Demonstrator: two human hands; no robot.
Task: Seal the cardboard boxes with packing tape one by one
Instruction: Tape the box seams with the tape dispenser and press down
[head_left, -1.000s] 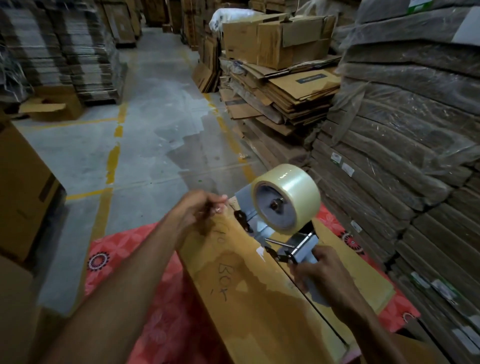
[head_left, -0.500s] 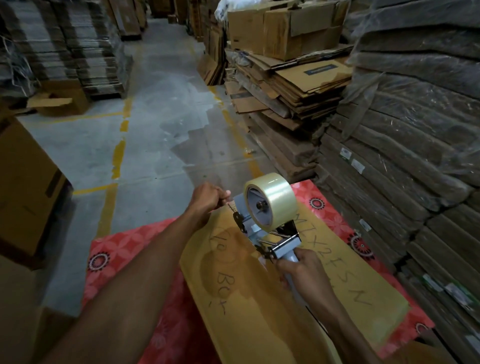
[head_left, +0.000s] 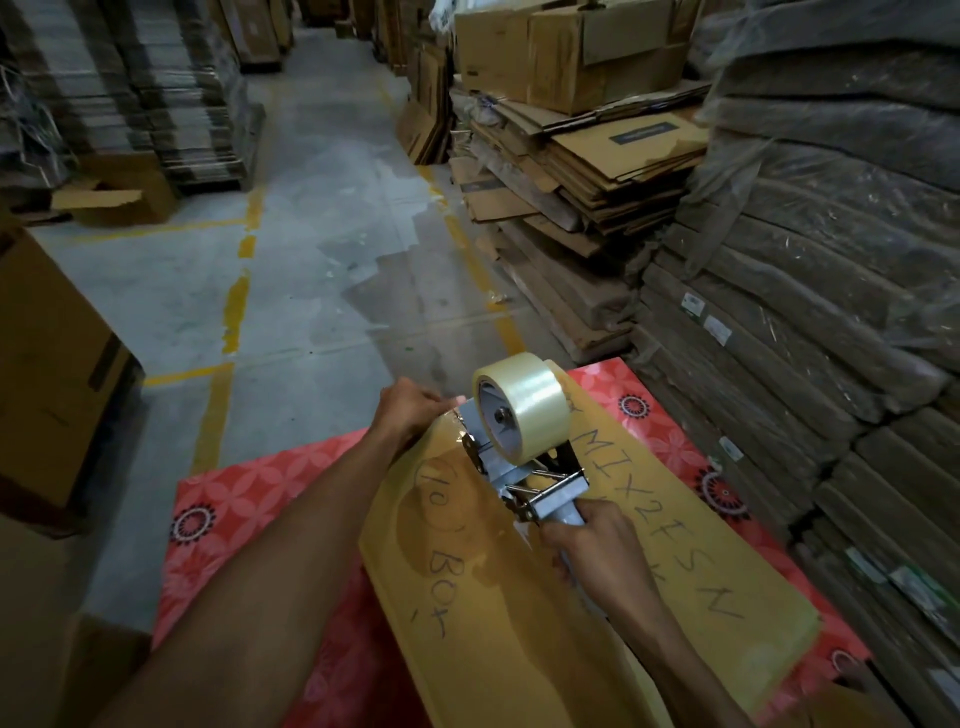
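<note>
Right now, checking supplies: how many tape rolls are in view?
1: a roll on the dispenser the right hand grips, atop the box. Others may be hidden.

Gleams as glossy clear plastic on the tape roll (head_left: 524, 400); shines as bare metal on the tape dispenser (head_left: 556, 493). Looks matt, smooth brown cardboard on the box (head_left: 493, 623). Reads as dull, patchy concrete on the floor (head_left: 311, 260); crinkled shiny film over the right stacks (head_left: 831, 208).

Showed as two bare, lean forearms, left forearm (head_left: 291, 571) longer in view than right forearm (head_left: 685, 665), each narrowing at the wrist into a bare hand, left hand (head_left: 410, 415) and right hand (head_left: 597, 545), knuckles ridged.
</note>
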